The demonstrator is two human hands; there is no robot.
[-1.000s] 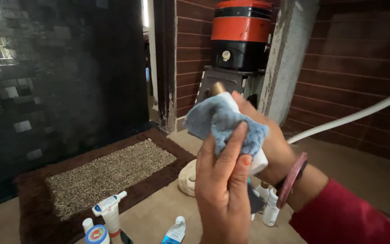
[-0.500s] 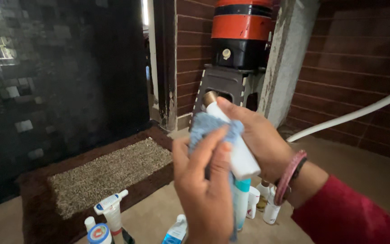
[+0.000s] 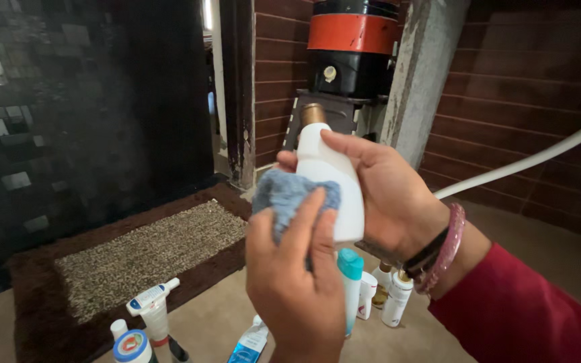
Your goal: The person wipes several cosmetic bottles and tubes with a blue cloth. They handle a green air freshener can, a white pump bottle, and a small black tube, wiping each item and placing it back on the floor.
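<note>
While both hands rub the white bottle (image 3: 327,181), toiletries (image 3: 371,296) crowd below.

White bottle (image 3: 327,181): my right hand (image 3: 384,195) is covering its right side, and the blue cloth (image 3: 290,195) is hiding its lower left.
Blue cloth: my left hand (image 3: 297,282) is lying over its lower part.
Floor bottles: the frame's bottom edge is cutting off the round-capped jar (image 3: 131,347) and the blue-labelled bottle (image 3: 250,343); my left hand is masking part of the teal-capped bottle (image 3: 350,286).
Orange-and-black drum (image 3: 351,40): the top edge is cropping it.
Labels: I am finding them too small to make out.
</note>
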